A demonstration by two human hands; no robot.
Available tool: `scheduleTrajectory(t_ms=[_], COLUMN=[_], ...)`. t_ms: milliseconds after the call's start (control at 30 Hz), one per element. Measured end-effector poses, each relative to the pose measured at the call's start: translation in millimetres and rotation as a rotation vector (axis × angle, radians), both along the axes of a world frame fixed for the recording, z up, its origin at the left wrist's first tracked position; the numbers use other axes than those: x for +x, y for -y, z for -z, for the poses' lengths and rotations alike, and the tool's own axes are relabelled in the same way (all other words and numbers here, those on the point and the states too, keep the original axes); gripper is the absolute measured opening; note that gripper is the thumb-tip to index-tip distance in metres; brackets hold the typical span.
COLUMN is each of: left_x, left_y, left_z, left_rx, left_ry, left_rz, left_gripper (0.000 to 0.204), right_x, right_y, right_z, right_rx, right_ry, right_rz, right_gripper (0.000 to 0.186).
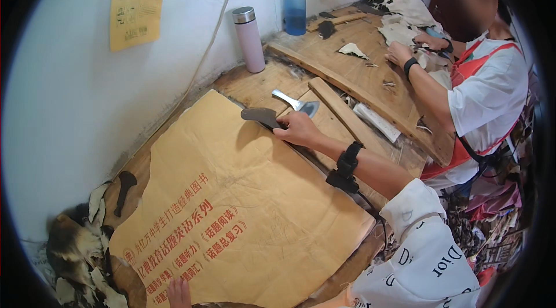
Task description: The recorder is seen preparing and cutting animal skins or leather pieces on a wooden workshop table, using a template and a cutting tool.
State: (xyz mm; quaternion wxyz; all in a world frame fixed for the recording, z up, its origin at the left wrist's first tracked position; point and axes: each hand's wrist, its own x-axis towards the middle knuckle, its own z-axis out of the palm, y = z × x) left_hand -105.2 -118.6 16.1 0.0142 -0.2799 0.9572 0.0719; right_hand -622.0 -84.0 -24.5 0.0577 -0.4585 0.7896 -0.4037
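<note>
A large yellow-brown paper sheet (272,215) with red print and a wavy outline covers the near part of the wooden table. My right hand (298,129) is closed on a dark grey-brown flat piece with a rounded end (259,116), over the sheet's far right edge. Just beyond that hand lies a metal knife with a fan-shaped blade (298,103). Low in the view, fingers of my left hand (178,293) rest stretched out on the sheet; the rest of that hand is out of view. Left of the sheet lies a dark strip (124,193) with a widened end.
A pink thermos (250,40) and a blue bottle (295,9) stand by the wall. Wooden bars (356,102) cross the table. At right, a co-worker's hands (408,52) handle pale hide (399,27). Fur scraps (69,244) lie at left.
</note>
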Motion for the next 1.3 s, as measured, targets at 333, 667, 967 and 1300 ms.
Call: scheduleTrajectory(t_ms=[333, 667, 967, 1300], left_x=[-1, 4, 11, 22], left_y=[1, 5, 9, 13], left_z=[0, -7, -2, -1], left_rx=[0.129, 0.219, 0.264, 0.251], left_ry=[-0.027, -0.042, -0.018, -0.082], left_rz=[-0.116, -0.102, -0.156, -0.129], left_gripper=[0.070, 0.063, 0.049, 0.066], right_x=[-44, -55, -54, 56], right_y=[-12, 23, 60, 17], right_z=[2, 11, 23, -5], right_rx=[0.133, 0.178, 0.314, 0.245], right_ry=[-0.112, -0.305, -0.462, -0.506], right_rz=[0.154, 0.155, 0.180, -0.894], right_gripper=[0.039, 0.035, 0.031, 0.034])
